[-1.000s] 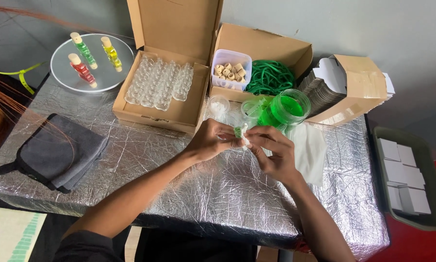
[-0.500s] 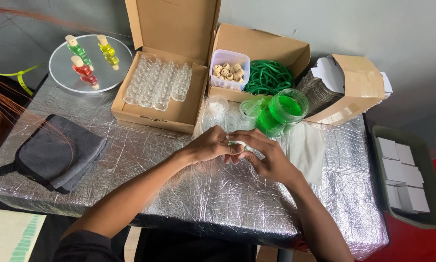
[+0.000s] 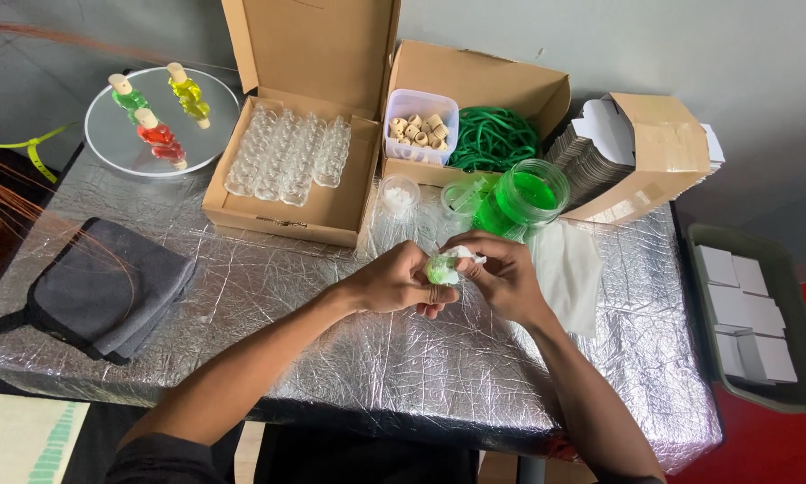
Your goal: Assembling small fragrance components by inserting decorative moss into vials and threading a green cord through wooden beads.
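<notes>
Both hands meet over the middle of the foil-covered bench [image 3: 241,296]. Left hand [image 3: 394,282] clenched around a small green-filled bottle [image 3: 440,269], fingers curled under it. Right hand [image 3: 503,278] grips a bit of white tissue [image 3: 464,255] pressed on the bottle's top. Bottle sits between the two hands, off the bench surface, touching both.

At 12 o'clock from the hands: green-liquid jar [image 3: 530,191], open, just beside a clear lid [image 3: 399,193]. White cloth [image 3: 568,273] at 3 o'clock, near the right wrist. At 11 o'clock: open cardboard box [image 3: 282,211] with rows of empty glass bottles [image 3: 288,159]. Second open box [image 3: 474,85] at 12 o'clock holds a plastic tub of corks [image 3: 419,128] and coiled green cord [image 3: 492,139]. At 1 o'clock, tipped box of folded card [image 3: 645,157]. At 10 o'clock, round mirror plate [image 3: 120,148] with three corked bottles: green, red, yellow. Grey cloth [image 3: 98,287] at 9 o'clock. Grey tray [image 3: 797,394] with white cards at 3 o'clock, off the bench.
</notes>
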